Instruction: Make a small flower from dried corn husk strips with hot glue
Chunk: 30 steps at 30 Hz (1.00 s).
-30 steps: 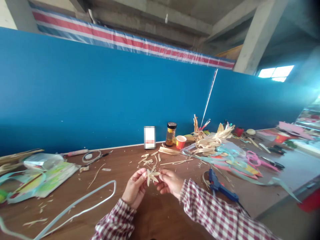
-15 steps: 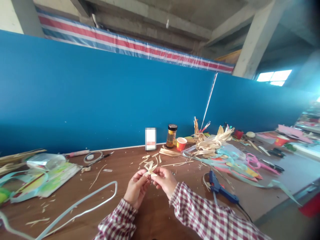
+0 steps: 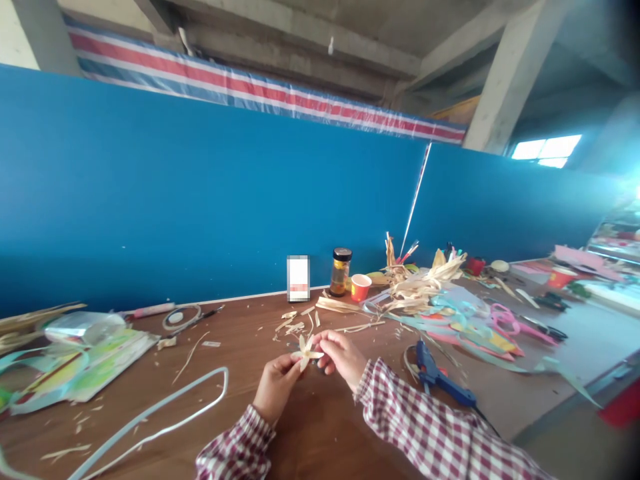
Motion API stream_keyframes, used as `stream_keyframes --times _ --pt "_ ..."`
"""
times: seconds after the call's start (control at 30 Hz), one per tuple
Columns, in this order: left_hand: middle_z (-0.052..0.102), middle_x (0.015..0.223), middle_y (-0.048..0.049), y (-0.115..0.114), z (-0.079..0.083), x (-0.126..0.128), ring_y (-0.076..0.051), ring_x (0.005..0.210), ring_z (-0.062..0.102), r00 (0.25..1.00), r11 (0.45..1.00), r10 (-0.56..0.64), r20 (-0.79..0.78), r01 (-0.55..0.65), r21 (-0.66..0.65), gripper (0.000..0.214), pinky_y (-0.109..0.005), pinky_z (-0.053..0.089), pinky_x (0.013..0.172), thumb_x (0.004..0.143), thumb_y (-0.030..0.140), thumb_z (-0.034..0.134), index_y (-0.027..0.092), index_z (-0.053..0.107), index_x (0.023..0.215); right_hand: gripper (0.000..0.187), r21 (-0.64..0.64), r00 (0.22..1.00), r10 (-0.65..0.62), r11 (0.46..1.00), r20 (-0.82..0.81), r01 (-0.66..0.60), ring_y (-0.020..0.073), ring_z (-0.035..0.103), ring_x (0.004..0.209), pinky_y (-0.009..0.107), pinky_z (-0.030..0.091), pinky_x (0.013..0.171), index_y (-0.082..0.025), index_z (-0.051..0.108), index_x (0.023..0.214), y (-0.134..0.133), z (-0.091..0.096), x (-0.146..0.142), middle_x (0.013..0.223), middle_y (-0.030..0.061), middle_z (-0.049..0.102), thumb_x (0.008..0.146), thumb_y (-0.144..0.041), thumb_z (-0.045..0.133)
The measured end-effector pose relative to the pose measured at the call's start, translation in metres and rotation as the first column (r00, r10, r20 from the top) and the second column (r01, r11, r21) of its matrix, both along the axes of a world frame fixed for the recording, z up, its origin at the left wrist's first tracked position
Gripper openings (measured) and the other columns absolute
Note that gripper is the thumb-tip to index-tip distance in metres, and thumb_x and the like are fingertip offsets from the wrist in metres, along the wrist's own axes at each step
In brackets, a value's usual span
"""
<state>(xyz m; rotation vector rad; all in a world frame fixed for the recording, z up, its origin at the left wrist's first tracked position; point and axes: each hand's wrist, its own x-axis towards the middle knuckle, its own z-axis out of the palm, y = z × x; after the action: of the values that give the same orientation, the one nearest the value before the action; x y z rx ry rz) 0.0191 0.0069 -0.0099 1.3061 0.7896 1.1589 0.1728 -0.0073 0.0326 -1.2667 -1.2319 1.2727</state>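
A small pale star-shaped flower [image 3: 306, 353], with narrow petals that look like dried corn husk, is held low over the brown table. My left hand [image 3: 277, 387] pinches it from the left, thumb and fingertips closed on a petal. From the right, my right hand [image 3: 345, 358] has its fingers curled with the tips at the flower's right petals; the exact contact is small and hard to see. Just beyond the hands lie cut scraps of husk [image 3: 295, 327].
A blue glue gun [image 3: 440, 380] lies right of my right arm. Behind it are pink scissors [image 3: 505, 320], ribbons and a husk pile [image 3: 425, 290]. A jar [image 3: 341, 273] and paper cup [image 3: 361, 288] stand at the back. A bent white tube [image 3: 165, 393] lies left.
The flower has turned so its open petals show more clearly. My right hand has shifted slightly right and its fingers have moved up to the petals; the left has moved slightly down.
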Motion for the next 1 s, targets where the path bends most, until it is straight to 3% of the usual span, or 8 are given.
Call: stream_keyframes --times 0.1,0.2,0.3,0.43,0.57,0.8,1.0 --pt "0.059 0.055 -0.0012 0.000 -0.003 0.001 -0.012 0.052 0.047 1.000 0.999 0.004 -0.029 -0.003 0.039 0.020 -0.022 0.037 0.052 0.068 0.034 0.068 0.014 0.071 0.067 0.033 0.056 0.997 0.073 0.996 0.013 -0.074 0.0089 0.053 0.059 0.015 0.036 0.043 -0.016 0.061 0.085 0.004 0.004 0.006 0.074 0.0013 0.059 0.078 -0.047 0.051" --pt "0.060 0.055 -0.0016 0.000 -0.005 0.001 -0.012 0.052 0.047 0.999 0.999 -0.006 -0.047 0.008 0.041 0.020 -0.021 0.037 0.052 0.068 0.034 0.067 0.014 0.070 0.067 0.036 0.122 0.976 0.173 0.974 0.133 -0.189 0.0078 0.048 0.053 0.017 0.035 0.044 -0.016 0.062 0.085 0.008 0.006 0.009 0.066 -0.0006 0.058 0.072 -0.049 0.061" --pt "0.061 0.057 -0.0024 -0.002 -0.005 0.000 -0.013 0.054 0.049 0.998 0.999 -0.035 -0.045 0.036 0.040 0.019 -0.021 0.038 0.053 0.068 0.033 0.067 0.015 0.070 0.067 0.034 0.174 0.948 0.192 0.955 0.254 -0.240 0.0072 0.045 0.049 0.019 0.035 0.046 -0.015 0.064 0.080 0.012 0.005 0.010 0.060 -0.0016 0.057 0.069 -0.047 0.067" --pt "0.063 0.060 -0.0030 -0.003 -0.004 0.000 -0.014 0.056 0.051 0.996 0.997 -0.049 -0.070 0.054 0.063 0.018 -0.021 0.038 0.055 0.070 0.032 0.066 0.015 0.070 0.070 0.032 0.232 0.935 0.172 0.940 0.310 -0.250 0.0088 0.050 0.054 0.019 0.037 0.049 -0.015 0.067 0.075 0.014 0.006 0.010 0.063 0.0003 0.061 0.070 -0.046 0.065" --pt "0.059 0.056 -0.0016 -0.005 -0.003 -0.001 -0.011 0.051 0.046 0.994 0.995 -0.028 -0.105 0.038 0.095 0.018 -0.020 0.036 0.051 0.070 0.032 0.065 0.014 0.070 0.067 0.034 0.177 0.933 0.190 0.952 0.306 -0.252 0.0087 0.049 0.047 0.020 0.037 0.046 -0.015 0.068 0.078 0.012 0.011 0.009 0.061 0.0011 0.063 0.075 -0.047 0.059" --pt "0.059 0.060 -0.0027 -0.008 0.002 -0.001 -0.013 0.056 0.048 0.993 0.986 0.007 -0.121 0.013 0.168 0.014 -0.021 0.038 0.054 0.071 0.028 0.065 0.016 0.072 0.070 0.022 0.202 0.917 0.059 0.968 0.396 -0.149 0.0108 0.053 0.052 0.020 0.038 0.048 -0.015 0.069 0.072 0.007 0.019 0.005 0.061 0.0023 0.065 0.074 -0.036 0.062" --pt "0.060 0.060 -0.0034 -0.009 0.007 -0.001 -0.014 0.058 0.049 0.997 0.986 0.013 -0.070 -0.001 0.167 0.013 -0.021 0.039 0.056 0.069 0.028 0.067 0.016 0.071 0.064 0.026 0.170 0.933 0.069 0.976 0.353 -0.137 0.0108 0.053 0.052 0.021 0.039 0.049 -0.014 0.068 0.073 0.010 0.013 0.003 0.062 0.0024 0.064 0.072 -0.040 0.064"
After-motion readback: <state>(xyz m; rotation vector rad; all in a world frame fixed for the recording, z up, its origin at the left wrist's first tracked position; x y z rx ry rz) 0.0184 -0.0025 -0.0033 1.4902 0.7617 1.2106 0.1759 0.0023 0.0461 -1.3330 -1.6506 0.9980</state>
